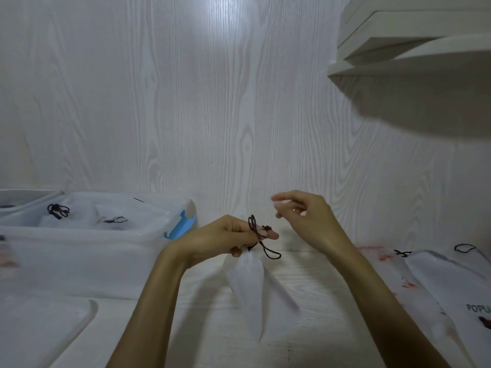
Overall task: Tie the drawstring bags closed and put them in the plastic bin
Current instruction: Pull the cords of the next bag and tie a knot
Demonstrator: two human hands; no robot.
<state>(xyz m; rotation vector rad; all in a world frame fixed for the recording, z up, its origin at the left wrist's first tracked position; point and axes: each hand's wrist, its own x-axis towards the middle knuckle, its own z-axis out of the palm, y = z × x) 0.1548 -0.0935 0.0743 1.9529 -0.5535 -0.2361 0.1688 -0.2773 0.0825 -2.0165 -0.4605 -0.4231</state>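
My left hand [228, 236] pinches the gathered neck of a white drawstring bag [251, 290], which hangs down over the table. Its dark cord [261, 241] is looped around my left fingers, with one loop up and one hanging below. My right hand [305, 216] hovers just to the right and above, fingers loosely curled, holding nothing that I can see. The clear plastic bin [87, 258] with a blue latch [183, 225] stands at the left. It holds two tied bags [57, 211] with dark cords.
More flat white bags [451, 285] with dark cords lie on the table at the right. A translucent lid [45, 322] lies at the front left. A white shelf [414, 49] juts out at the upper right. A white wood-grain wall stands close behind.
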